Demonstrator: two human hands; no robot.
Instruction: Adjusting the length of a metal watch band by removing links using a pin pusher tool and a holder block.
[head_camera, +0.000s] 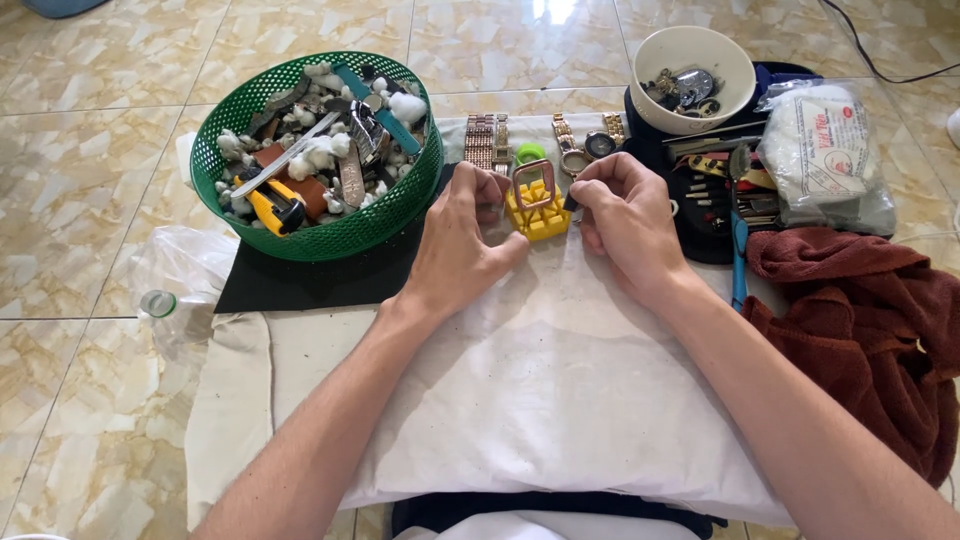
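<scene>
A small yellow plastic holder block rests on the white cloth, with a rose-gold rectangular watch case set on top of it. My left hand steadies the block's left side with thumb and fingers. My right hand pinches a thin dark tool against the block's right edge. Metal watch bands lie just behind, beside a small green ring.
A green mesh basket of tools, straps and cotton stands at the left on a black mat. A cream bowl of parts, a black tool roll, a cotton bag and a maroon towel lie right. A clear bottle lies left.
</scene>
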